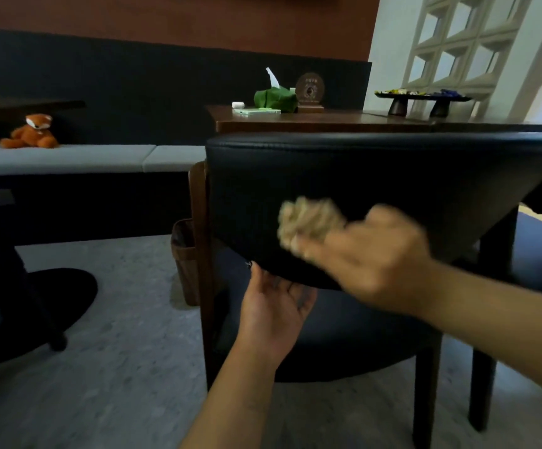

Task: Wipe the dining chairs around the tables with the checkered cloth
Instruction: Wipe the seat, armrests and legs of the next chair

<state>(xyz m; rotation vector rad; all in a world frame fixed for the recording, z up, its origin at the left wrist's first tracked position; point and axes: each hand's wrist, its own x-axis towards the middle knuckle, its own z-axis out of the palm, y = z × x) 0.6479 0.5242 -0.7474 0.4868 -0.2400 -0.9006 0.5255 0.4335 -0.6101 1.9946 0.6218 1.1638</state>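
A dim dining room with a rust-red and black wall, a grey speckled floor [127,319] and a pale lattice screen [457,50] at the right; along the wall runs a bench [68,158] with grey cushions, and an orange fox plush [31,132] sits on it at the left. In front stands a black upholstered dining chair [360,170] with dark wooden legs, its curved backrest facing the camera and its round seat below; it is drawn up to a brown wooden desk [328,122] behind it. On the desk lie a green tissue holder [274,98] with a white tissue sticking up, a round brown plaque [310,90] on a stand just beside it, a pale green flat thing in front of them, and a dark footed tray [422,98] of small items farther right.

The right hand [370,257] is blurred; its grip is clenched round the bunched checkered cloth [308,222], which presses against the outer face of the backrest, low and near its middle; the pattern of the cloth is too smeared to make out. The left hand [276,309] reaches up under the lower edge of the backrest, palm showing, fingers loosely spread and released, the fingertips touching that edge; it grasps nothing.

A brown woven basket [183,257] stands on the floor just beside the chair's left leg.
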